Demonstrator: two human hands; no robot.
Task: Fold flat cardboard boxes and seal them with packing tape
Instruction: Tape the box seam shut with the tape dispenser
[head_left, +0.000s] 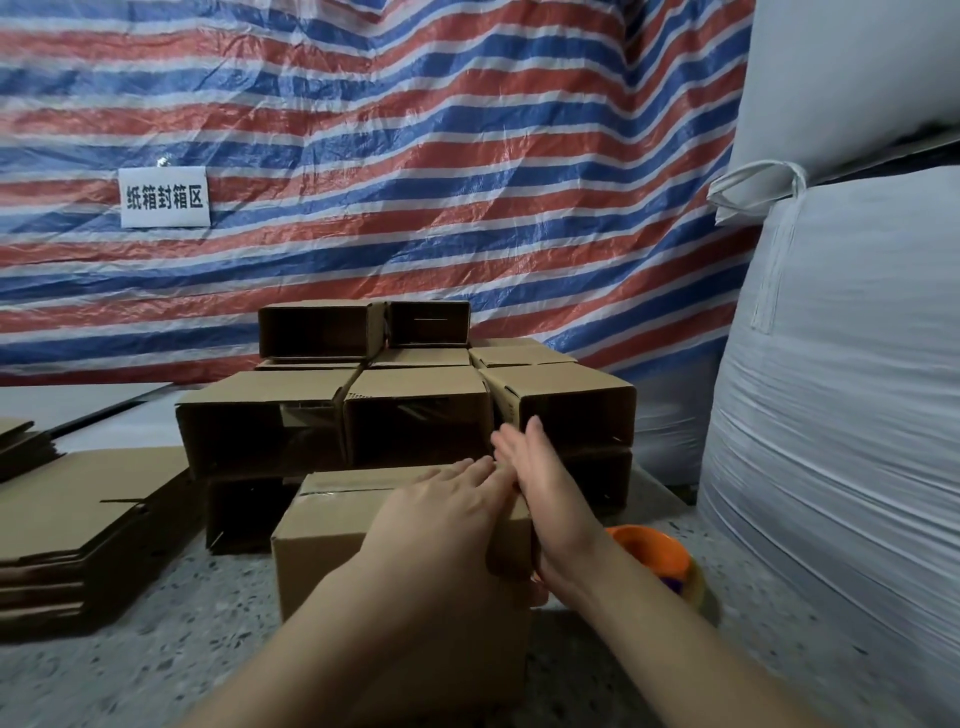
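Brown corrugated cardboard is seen throughout; the box in hand (332, 545) is taken as landmark, standing on a speckled floor (156, 675) at lower centre.

Far left of the box, a stack of flat cardboard blanks (78, 530) is piled on the floor; a second, smaller pile (21, 447) is partly cut off by the frame edge behind it.

Above and left of the box, a white label with printed characters (165, 197) is fixed to a red, white and blue striped tarpaulin (415, 156) hung as backdrop.

Directly behind the box, folded boxes with open ends facing the camera (415, 415) are stacked in tiers.

On the box top, a strip of clear tape (337, 489) is seen along the seam. The left hand (441, 512) is laid flat on the top toward the right edge, fingers straight and together, pressing down. The right hand (545, 493) is held against the box's right side, palm inward, fingers extended and pointing away from the camera; nothing is gripped by it.

Just right of the box, behind the right wrist, an orange tape dispenser (652, 556) rests on the floor, partly hidden.

Far right of the box, large white woven bulk bags (841, 415) are stacked, one above another.
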